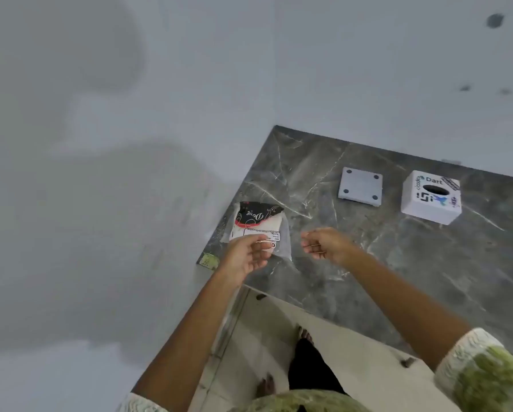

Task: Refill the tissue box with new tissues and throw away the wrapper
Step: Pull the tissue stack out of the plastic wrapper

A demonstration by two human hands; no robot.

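Observation:
A tissue pack (pixel 256 223) in a clear wrapper with black and red print lies flat near the left corner of the grey marble counter (pixel 398 257). My left hand (pixel 248 255) hovers over its near edge, fingers curled and apart, with nothing gripped. My right hand (pixel 326 243) is just right of the pack, fingers loosely bent and empty. The white cube tissue box (pixel 430 197) with stickers and a dark oval slot stands at the back right. Its separate white base plate (pixel 360 187) lies flat to the left of it.
The counter's left corner and front edge lie close to the pack. A small green sticker (pixel 209 261) marks the counter corner. Below the front edge are white cabinet doors (pixel 279 322) and my feet on the floor. A pale wall fills the left and top.

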